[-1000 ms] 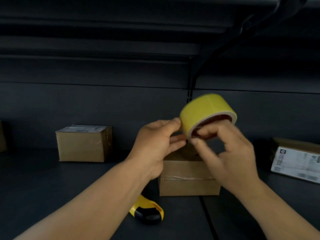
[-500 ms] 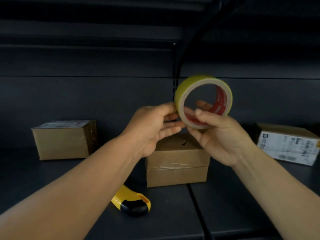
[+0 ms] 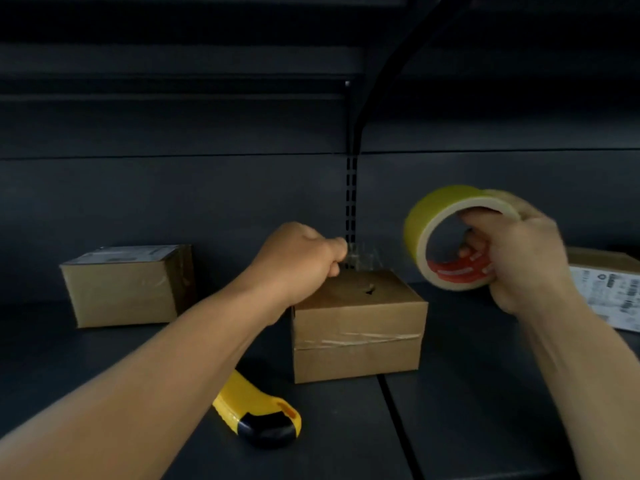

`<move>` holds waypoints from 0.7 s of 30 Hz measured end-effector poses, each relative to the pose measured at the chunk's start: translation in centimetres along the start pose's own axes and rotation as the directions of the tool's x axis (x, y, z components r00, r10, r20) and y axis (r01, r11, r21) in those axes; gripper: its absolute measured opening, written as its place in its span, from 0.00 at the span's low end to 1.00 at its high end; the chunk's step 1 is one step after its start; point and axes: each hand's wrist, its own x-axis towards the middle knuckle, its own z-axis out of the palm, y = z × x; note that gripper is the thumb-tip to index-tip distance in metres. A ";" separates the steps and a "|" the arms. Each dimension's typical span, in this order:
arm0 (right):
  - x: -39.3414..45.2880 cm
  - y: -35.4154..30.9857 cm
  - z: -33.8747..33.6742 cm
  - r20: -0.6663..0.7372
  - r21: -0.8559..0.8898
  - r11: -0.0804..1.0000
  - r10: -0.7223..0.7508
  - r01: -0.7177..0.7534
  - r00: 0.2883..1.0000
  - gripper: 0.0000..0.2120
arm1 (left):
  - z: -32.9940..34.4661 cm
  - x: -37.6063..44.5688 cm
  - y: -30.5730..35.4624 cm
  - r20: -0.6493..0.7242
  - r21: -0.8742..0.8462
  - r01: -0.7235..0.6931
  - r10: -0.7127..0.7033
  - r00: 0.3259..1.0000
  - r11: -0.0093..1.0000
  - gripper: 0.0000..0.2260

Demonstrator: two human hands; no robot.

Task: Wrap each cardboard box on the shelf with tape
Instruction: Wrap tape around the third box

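Right hand point(image 3: 519, 258) grips the round yellow tape roll point(image 3: 446, 233) at three o'clock, fingers hooked through its white-edged, red-printed core, while the left hand point(image 3: 301, 261) is closed in a pinch on a thin, glossy clear strip point(image 3: 363, 259) stretching toward the roll. Just below, dead centre on the dark matte shelf point(image 3: 485, 410), sits the squat brown cardboard box point(image 3: 356, 327), a wrinkled band across its front. A taped box point(image 3: 124, 289) waits at nine o'clock, a labelled box point(image 3: 609, 289) at three, a yellow-and-black plastic utility knife point(image 3: 259, 410) at six.
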 end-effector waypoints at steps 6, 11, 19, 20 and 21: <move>1.0 -0.8 -0.9 0.110 -0.234 0.958 -0.143 0.166 0.984 0.10 | 0.2 0.5 -0.3 -0.021 0.117 -0.008 0.011 1.000 0.993 0.11; 1.6 -0.4 -1.0 0.238 -0.304 0.937 -0.101 0.173 0.966 0.13 | 0.7 0.5 -1.4 -0.028 0.157 -0.028 0.033 0.999 0.987 0.11; 1.5 -0.2 -0.9 0.310 -0.357 0.908 -0.107 0.220 0.945 0.14 | 1.0 0.7 -2.2 -0.083 0.244 -0.036 0.058 0.995 0.969 0.14; 1.4 -0.2 -0.8 0.317 -0.366 0.902 -0.109 0.228 0.942 0.14 | 1.0 0.7 -2.3 -0.084 0.260 -0.036 0.059 0.995 0.965 0.14; 1.4 -0.2 -0.7 0.321 -0.373 0.897 -0.114 0.236 0.940 0.14 | 1.0 0.7 -2.4 -0.084 0.273 -0.035 0.060 0.995 0.961 0.15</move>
